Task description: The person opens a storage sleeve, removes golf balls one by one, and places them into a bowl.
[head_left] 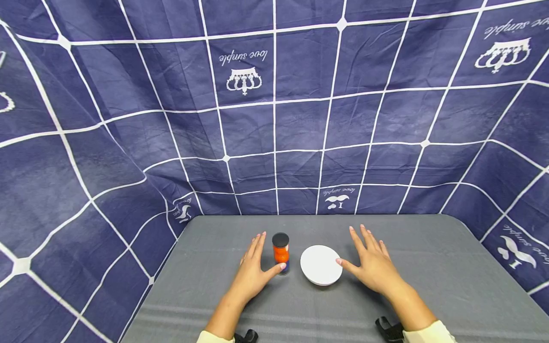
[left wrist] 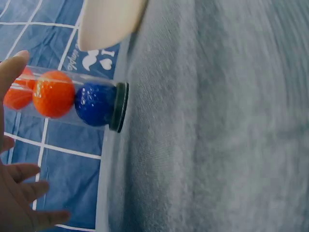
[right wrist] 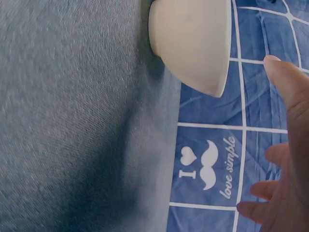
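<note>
A clear tube of balls (head_left: pixel 280 254) with dark end caps stands upright on the grey table. Through its wall show two orange balls (left wrist: pixel 53 94) and a blue ball (left wrist: pixel 95 104) at the bottom. My left hand (head_left: pixel 252 276) is just left of the tube, fingers spread, its thumb overlapping the tube in the head view. To the tube's right sits a white bowl (head_left: pixel 321 265), upright. My right hand (head_left: pixel 374 267) hovers by the bowl's right side with spread fingers, the thumb tip right at the rim in the head view. Neither hand holds anything.
Grey cloth covers the table (head_left: pixel 206 267). A blue curtain (head_left: pixel 300 119) with white grid lines hangs behind it and along both sides. Dark wrist straps (head_left: pixel 389 328) show near the sleeves.
</note>
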`<state>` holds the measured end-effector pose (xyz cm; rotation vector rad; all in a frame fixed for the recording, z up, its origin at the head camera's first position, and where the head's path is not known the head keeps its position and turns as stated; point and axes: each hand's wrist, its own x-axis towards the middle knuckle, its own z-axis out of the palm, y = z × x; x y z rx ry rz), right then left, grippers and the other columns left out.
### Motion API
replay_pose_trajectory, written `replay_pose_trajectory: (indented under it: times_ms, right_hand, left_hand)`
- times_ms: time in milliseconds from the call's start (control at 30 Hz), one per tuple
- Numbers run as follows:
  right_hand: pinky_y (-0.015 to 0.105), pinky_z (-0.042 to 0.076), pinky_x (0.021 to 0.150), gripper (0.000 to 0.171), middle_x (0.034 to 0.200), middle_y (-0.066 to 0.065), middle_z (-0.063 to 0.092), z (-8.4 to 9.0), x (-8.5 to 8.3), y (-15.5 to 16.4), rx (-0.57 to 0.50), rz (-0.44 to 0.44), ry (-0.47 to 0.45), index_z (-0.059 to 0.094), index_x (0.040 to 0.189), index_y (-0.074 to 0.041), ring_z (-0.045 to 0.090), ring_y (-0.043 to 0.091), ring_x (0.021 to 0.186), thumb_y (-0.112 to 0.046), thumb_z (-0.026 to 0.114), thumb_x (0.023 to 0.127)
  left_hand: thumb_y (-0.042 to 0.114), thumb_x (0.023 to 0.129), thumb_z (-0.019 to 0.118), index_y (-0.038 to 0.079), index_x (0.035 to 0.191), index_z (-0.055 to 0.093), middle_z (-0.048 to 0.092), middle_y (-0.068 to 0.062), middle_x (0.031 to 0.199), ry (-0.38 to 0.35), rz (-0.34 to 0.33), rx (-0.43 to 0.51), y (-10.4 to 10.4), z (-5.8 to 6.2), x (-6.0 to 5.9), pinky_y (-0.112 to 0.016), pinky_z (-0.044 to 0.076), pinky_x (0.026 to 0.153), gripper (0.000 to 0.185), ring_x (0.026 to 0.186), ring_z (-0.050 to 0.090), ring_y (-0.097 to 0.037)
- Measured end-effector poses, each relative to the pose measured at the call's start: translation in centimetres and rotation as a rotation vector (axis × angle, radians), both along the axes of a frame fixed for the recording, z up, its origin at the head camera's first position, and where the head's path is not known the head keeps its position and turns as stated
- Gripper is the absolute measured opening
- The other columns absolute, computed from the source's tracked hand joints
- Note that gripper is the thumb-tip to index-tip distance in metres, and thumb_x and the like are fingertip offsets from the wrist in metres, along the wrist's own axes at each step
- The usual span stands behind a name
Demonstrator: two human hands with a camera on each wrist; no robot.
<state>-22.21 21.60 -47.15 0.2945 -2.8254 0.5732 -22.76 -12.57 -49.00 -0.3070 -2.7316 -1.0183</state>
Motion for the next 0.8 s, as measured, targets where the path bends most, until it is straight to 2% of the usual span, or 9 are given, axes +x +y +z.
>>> replay_pose_trajectory:
  times_ms: [167, 333, 500, 800]
  right_hand:
    - [0.068, 0.027, 0.115, 0.093, 0.16, 0.026, 0.033, -0.2, 0.2, -0.5, -0.036, 0.051, 0.057, 0.029, 0.16, -0.014, 0.036, 0.048, 0.145, -0.061, 0.067, 0.089]
    - [0.069, 0.036, 0.108, 0.087, 0.156, 0.024, 0.04, -0.1, 0.4, -1.1, -0.066, 0.074, 0.092, 0.031, 0.159, -0.015, 0.044, 0.05, 0.138, -0.053, 0.068, 0.091]
    - [0.071, 0.038, 0.105, 0.084, 0.155, 0.021, 0.042, 0.0, 0.5, -1.5, -0.102, 0.088, 0.108, 0.032, 0.159, -0.017, 0.047, 0.051, 0.136, -0.051, 0.068, 0.092]
    - [0.065, 0.044, 0.103, 0.075, 0.151, 0.015, 0.046, -0.1, 0.3, -2.3, -0.151, 0.142, 0.167, 0.04, 0.155, -0.014, 0.052, 0.043, 0.134, -0.046, 0.068, 0.094]
  left_hand:
    - [0.058, 0.082, 0.076, 0.027, 0.159, 0.03, 0.043, -0.012, 0.157, 0.007, -0.019, 0.112, 0.3, 0.1, 0.1, -0.059, 0.04, 0.114, 0.095, 0.141, 0.047, -0.036]
    - [0.049, 0.083, 0.079, 0.018, 0.155, 0.039, 0.051, -0.013, 0.15, 0.029, -0.049, 0.191, 0.6, 0.1, 0.1, -0.057, 0.047, 0.107, 0.087, 0.135, 0.054, -0.035]
    - [0.037, 0.083, 0.082, 0.013, 0.151, 0.044, 0.055, -0.014, 0.145, 0.018, -0.075, 0.293, 0.9, 0.2, -0.1, -0.055, 0.052, 0.101, 0.082, 0.132, 0.056, -0.033]
    - [0.031, 0.083, 0.082, 0.008, 0.145, 0.05, 0.065, -0.014, 0.135, -0.013, -0.075, 0.297, 1.5, 0.1, -0.3, -0.049, 0.054, 0.098, 0.074, 0.125, 0.063, -0.029]
